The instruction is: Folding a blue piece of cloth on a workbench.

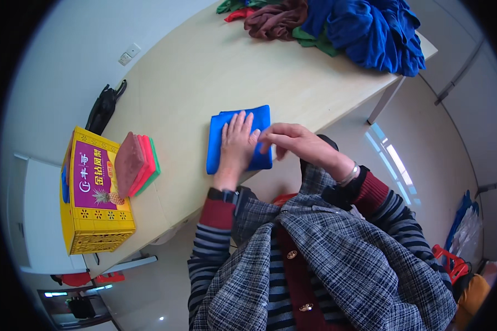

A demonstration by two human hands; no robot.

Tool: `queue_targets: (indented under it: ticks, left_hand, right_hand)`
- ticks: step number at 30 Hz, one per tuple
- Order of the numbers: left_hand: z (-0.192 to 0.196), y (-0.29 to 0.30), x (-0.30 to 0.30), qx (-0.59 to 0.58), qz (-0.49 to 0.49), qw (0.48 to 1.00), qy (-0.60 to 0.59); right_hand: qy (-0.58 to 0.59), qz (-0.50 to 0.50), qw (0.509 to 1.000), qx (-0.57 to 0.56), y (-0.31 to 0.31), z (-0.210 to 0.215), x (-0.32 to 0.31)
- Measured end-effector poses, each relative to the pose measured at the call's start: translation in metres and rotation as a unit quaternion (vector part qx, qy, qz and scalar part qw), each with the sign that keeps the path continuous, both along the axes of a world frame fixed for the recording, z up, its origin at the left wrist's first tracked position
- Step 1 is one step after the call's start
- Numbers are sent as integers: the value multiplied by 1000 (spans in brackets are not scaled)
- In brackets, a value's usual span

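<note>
A folded blue cloth (216,140) lies near the table's front edge, roughly squared, with its layers slightly offset at the top. My left hand (237,140) rests flat on it, fingers stretched away from me. Over the cloth's right edge hovers my right hand (301,146), its fingers loosely bent and apart from the thumb, slightly blurred. Nothing shows in its grasp. Its fingertips come close to my left thumb. To the left, folded cloths are stacked beside a box: a brown one (128,165) on top, then red (149,168), then green (156,165).
A yellow box (102,223) with a purple label stands at the table's left side. Behind it lies a black folded umbrella (102,107) along the wall. Loose blue cloths (370,36) are heaped at the far right, beside a brown cloth (276,19) and green pieces.
</note>
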State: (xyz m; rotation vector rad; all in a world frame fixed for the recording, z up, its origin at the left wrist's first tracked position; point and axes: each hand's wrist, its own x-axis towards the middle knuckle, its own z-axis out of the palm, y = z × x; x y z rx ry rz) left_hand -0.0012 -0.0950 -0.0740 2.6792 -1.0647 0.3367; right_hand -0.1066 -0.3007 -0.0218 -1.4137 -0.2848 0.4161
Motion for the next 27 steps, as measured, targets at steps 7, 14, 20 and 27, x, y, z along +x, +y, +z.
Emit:
queue_targets:
  ticks: [7, 14, 20, 27]
  left_hand:
    - [9, -13, -85, -10, -47, 999, 13]
    - [2, -2, -80, 9, -78, 996, -46]
    - [23, 51, -80, 9, -136, 990, 38]
    - [39, 108, -69, -186, -61, 950, 243]
  right_hand:
    - [-409, -41, 842, -350, 46, -43, 101]
    - [-401, -20, 753, -522, 54, -52, 131]
    - [-315, -127, 754, -561, 60, -55, 78]
    - [-300, -49, 682, -665, 76, 6, 57]
